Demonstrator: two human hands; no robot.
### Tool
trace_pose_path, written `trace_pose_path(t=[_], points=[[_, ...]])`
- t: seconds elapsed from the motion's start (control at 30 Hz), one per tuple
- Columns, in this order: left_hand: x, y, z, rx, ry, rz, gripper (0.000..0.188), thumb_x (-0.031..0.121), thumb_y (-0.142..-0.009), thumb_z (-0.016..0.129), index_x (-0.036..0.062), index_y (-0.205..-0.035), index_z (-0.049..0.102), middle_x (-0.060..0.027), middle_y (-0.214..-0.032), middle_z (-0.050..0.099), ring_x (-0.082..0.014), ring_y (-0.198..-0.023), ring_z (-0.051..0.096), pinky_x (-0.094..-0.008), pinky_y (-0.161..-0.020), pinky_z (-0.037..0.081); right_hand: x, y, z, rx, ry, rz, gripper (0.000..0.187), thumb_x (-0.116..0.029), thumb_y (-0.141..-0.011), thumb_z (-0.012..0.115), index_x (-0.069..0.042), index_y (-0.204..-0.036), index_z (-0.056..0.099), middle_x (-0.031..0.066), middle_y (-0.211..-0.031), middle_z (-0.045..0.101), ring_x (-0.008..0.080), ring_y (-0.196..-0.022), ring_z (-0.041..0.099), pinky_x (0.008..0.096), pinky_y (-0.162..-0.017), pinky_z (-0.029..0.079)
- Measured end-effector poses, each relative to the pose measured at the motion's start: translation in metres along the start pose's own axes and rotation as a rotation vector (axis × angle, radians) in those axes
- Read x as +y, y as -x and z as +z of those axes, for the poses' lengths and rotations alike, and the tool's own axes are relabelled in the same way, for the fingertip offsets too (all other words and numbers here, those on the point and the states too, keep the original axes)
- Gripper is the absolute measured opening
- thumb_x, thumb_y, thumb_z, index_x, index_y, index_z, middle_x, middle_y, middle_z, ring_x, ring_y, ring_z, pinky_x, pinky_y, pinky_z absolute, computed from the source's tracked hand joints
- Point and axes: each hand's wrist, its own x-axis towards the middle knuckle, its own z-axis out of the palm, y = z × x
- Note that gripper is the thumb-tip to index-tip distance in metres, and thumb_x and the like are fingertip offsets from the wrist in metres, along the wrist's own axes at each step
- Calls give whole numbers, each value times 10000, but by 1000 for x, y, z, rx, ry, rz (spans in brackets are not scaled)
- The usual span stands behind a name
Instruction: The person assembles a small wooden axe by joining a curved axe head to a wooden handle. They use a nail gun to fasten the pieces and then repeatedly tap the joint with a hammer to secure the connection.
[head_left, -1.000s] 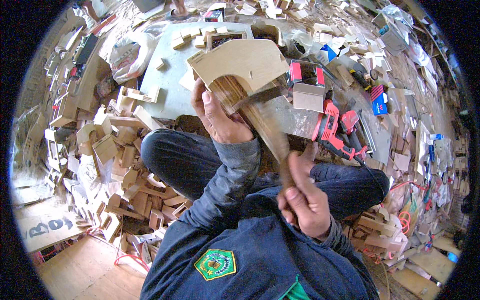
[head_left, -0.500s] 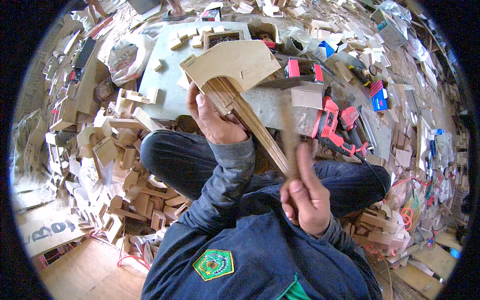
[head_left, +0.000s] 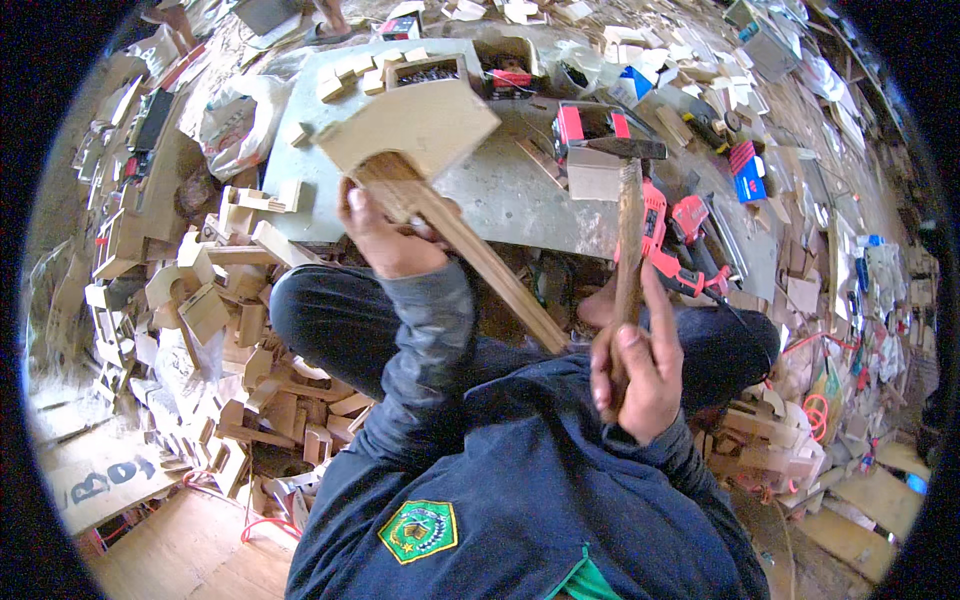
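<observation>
My left hand (head_left: 385,235) is closed around a wooden piece (head_left: 410,125) made of a broad pale panel with a curved notch and a long narrow plywood strip that slants down toward my lap. In my right hand (head_left: 645,375) is a hammer (head_left: 628,230), gripped low on its wooden handle and held upright. Its dark metal head points away from me and stands apart from the wooden piece, to its right. My right index finger lies stretched along the handle.
A grey board (head_left: 500,215) lies before my crossed legs, with small wood blocks (head_left: 372,72) and a nail tray (head_left: 428,74) on it. A red power drill (head_left: 655,225) rests at its right. Wooden offcuts (head_left: 265,390) heap up on my left. A plastic bag (head_left: 238,120) sits beyond them.
The wooden piece and my left hand have shifted left and slightly tilted. My right hand has moved right, carrying the hammer away from the piece.
</observation>
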Motion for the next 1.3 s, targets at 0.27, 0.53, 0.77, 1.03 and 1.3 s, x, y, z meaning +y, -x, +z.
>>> trace_pose_path(t=[0.27,0.53,0.77,1.03,1.3], points=[[-1,-82,-71,-118,-108,1,550,77,-748,681,80,-1224,406,-130,-943,570,-228,-667,612,-390,-547,581,111,-51,-98,-425,587,436,478,-161,-940,488,-95,-1403,388,31,-678,576,93,-449,504,225,-394,408],[8,-81,-97,-197,-261,-153,434,81,-807,715,48,-1160,465,-123,-951,596,-210,-727,621,-343,-670,579,267,-186,-85,-374,943,344,476,-89,-856,501,-51,-1322,415,202,-904,641,309,-812,649,402,-687,537],[-2,-66,-116,-100,-234,-137,456,57,-822,671,13,-1212,438,-145,-1040,587,-230,-819,607,-383,-711,550,363,-248,-167,31,1620,394,414,-165,-857,512,-99,-1266,502,207,-1264,538,386,-1137,542,439,-966,438],[-21,-75,-135,-264,-439,-192,632,74,-823,637,46,-1380,341,-166,-1098,587,-229,-846,619,-354,-692,555,361,-274,-170,-33,1662,326,379,-182,-864,527,-102,-1235,513,197,-1213,557,383,-1116,550,443,-941,450],[-52,-77,-113,-344,-239,-399,601,83,-809,670,-37,-1329,394,-149,-1128,588,-235,-945,624,-400,-814,555,358,-273,-161,-294,1774,288,346,-198,-871,542,-105,-1204,524,186,-1163,576,380,-1095,559,448,-916,462]])
